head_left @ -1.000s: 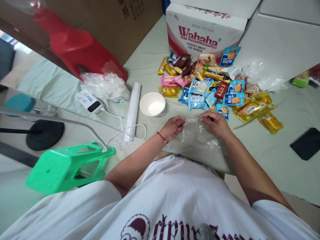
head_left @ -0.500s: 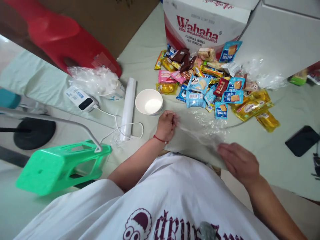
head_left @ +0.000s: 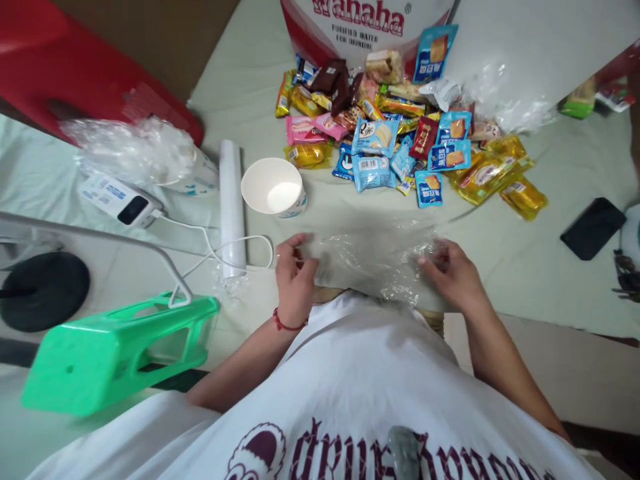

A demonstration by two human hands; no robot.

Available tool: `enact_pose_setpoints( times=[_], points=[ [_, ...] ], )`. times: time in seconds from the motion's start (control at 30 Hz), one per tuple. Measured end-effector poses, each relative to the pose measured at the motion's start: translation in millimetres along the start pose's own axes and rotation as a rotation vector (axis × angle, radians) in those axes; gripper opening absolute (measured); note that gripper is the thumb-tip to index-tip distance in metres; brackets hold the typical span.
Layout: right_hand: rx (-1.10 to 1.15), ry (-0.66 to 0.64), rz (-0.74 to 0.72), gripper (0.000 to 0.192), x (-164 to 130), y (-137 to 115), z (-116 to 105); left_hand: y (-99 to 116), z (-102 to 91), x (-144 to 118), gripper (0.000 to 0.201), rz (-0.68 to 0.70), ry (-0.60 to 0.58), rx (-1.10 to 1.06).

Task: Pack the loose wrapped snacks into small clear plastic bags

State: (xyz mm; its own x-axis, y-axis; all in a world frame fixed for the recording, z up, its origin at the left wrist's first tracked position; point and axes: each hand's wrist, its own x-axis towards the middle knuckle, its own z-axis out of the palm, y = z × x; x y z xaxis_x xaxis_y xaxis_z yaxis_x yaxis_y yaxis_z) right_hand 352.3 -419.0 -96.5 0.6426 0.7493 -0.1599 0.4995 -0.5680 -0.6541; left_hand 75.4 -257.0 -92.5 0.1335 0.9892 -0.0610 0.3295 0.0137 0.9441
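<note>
Mind the clear plastic (head_left: 357,257), crinkled between left hand (head_left: 296,277) and right hand (head_left: 454,273) by the near edge of the tabletop (head_left: 530,280). Pinching one end in the right grip; with the left, curled, cannot tell. Spread slowly, pulling evenly outward, smoothing creases flat.

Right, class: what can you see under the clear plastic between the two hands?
Through the clear plastic, the pale green cloth shows. Shiny creases near the right hand blur the view, so anything small beneath them cannot be seen.
</note>
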Motion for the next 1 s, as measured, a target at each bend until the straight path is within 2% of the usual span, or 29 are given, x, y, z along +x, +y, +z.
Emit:
enact_pose_setpoints(
  times=[0.07, 0.1, 0.17, 0.2, 0.27, 0.33, 0.37, 0.4, 0.43, 0.47, 0.53, 0.6, 0.67, 0.73, 0.8, 0.87, 0.9, 0.97, 1.0],
  points=[
    [-0.004, -0.03, -0.038, 0.049, 15, -12, 13, 23, -4.8, -4, 0.048, 0.287, 0.085, 0.204],
    [0.004, -0.032, -0.085, 0.04, 21, -17, 18, 35, -1.9, -4, 0.053, 0.411, 0.077, 0.289],
    [0.02, -0.022, -0.206, 0.03, 29, -29, 22, 56, 16.1, 2, 0.066, 0.581, -0.041, 0.432],
    [0.027, -0.02, -0.264, 0.028, 32, -34, 22, 62, 30.1, 9, 0.074, 0.606, -0.114, 0.49],
    [0.059, -0.025, -0.34, 0.026, 38, -40, 19, 62, 62.3, 28, 0.078, 0.545, -0.241, 0.573],
    [0.108, -0.024, -0.347, 0.025, 44, -39, 11, 51, 90.6, 50, 0.054, 0.379, -0.4, 0.597],
    [0.137, -0.009, -0.321, 0.025, 47, -35, 6, 43, 100.8, 60, 0.038, 0.302, -0.502, 0.54],
    [0.172, 0.015, -0.278, 0.025, 50, -29, 1, 34, 107.8, 68, 0.03, 0.246, -0.561, 0.438],
    [0.211, 0.039, -0.219, 0.026, 53, -21, -5, 26, 112.0, 75, 0.03, 0.192, -0.572, 0.315],
    [0.255, 0.059, -0.152, 0.028, 55, -12, -10, 18, 113.9, 79, 0.032, 0.141, -0.543, 0.191],
    [0.349, 0.077, -0.009, 0.034, 58, 6, -19, 6, 113.6, 85, 0.034, 0.024, -0.392, 0.011],
    [0.43, 0.063, 0.116, 0.04, 60, 21, -23, -1, 111.3, 89, 0.034, -0.096, -0.267, -0.048],
    [0.468, 0.044, 0.198, 0.044, 62, 30, -22, -2, 107.1, 92, 0.026, -0.134, -0.178, -0.021],
    [0.452, 0.028, 0.219, 0.045, 66, 33, -18, 4, 98.8, 90, 0.017, -0.026, -0.074, 0.08],
    [0.409, 0.026, 0.194, 0.044, 70, 32, -15, 18, 86.8, 80, 0.026, 0.207, 0.06, 0.227],
    [0.371, 0.029, 0.158, 0.042, 74, 31, -12, 38, 76.8, 63, 0.029, 0.482, 0.121, 0.348],
    [0.359, 0.029, 0.142, 0.041, 75, 31, -11, 47, 74.8, 54, 0.027, 0.609, 0.077, 0.377],
    [0.342, 0.019, 0.109, 0.04, 75, 32, -9, 59, 79.5, 41, 0.024, 0.845, -0.194, 0.423],
    [0.334, 0.006, 0.093, 0.04, 74, 33, -8, 61, 85.9, 39, 0.025, 0.912, -0.345, 0.468]
  ],
)
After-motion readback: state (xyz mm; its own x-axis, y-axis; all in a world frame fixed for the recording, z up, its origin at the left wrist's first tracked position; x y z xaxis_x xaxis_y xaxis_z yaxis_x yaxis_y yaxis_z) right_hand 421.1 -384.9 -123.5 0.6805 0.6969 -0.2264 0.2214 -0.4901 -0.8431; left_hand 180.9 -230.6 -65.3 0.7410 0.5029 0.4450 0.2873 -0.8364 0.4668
